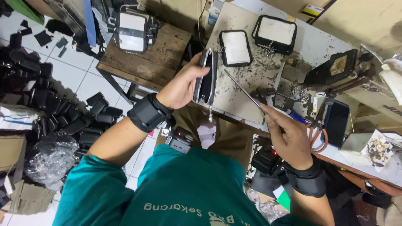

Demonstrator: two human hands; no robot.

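Item: black pouch [206,77], upright, long axis vertical, zipper pull down; our left hand [181,86] grips it, right hand [288,136] pinches thin rod [242,90] angled up-left

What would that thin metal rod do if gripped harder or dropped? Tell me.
The rod looks long and thin, so it would probably flex a little. Pinched only at one end by the right hand, it may pivot. Being round and smooth, it could roll on the table.
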